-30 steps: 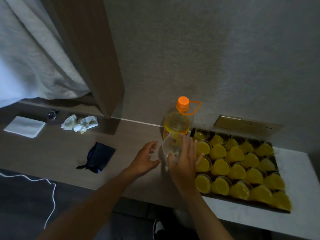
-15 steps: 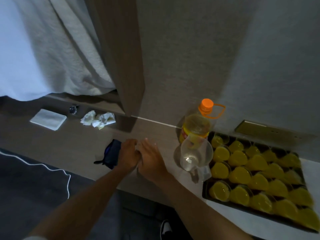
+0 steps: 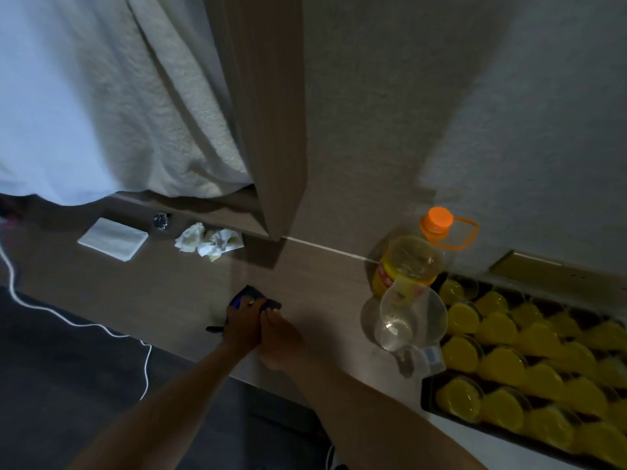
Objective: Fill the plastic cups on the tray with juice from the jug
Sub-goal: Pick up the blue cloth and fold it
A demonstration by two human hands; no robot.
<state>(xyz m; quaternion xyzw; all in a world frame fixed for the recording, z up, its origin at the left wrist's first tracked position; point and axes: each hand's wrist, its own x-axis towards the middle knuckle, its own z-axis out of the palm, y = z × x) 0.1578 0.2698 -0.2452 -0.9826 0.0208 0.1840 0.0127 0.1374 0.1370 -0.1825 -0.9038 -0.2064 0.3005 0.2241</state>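
Observation:
A clear plastic jug [image 3: 410, 320] stands on the wooden counter, nearly empty, its handle toward me. Behind it is a juice bottle [image 3: 407, 262] with an orange cap. To the right, a dark tray [image 3: 428, 396] holds several plastic cups [image 3: 463, 349] filled with yellow juice. Both hands are left of the jug, away from it. My left hand [image 3: 241, 323] grips a dark blue pouch [image 3: 245, 295] lying on the counter. My right hand [image 3: 277, 337] lies against the left one, its fingertips curled on the pouch's right edge.
Crumpled tissues [image 3: 208, 240], a folded white cloth [image 3: 113, 238] and a small shiny object [image 3: 161, 221] lie at the back left under a curtain. A wooden post [image 3: 268, 130] rises behind. A white cable [image 3: 68, 317] runs over the dark floor. A brass plate [image 3: 556, 274] sits behind the tray.
My right hand let go of the jug, which now stands on the counter. Both hands moved left and closed on the dark pouch. The view swung left.

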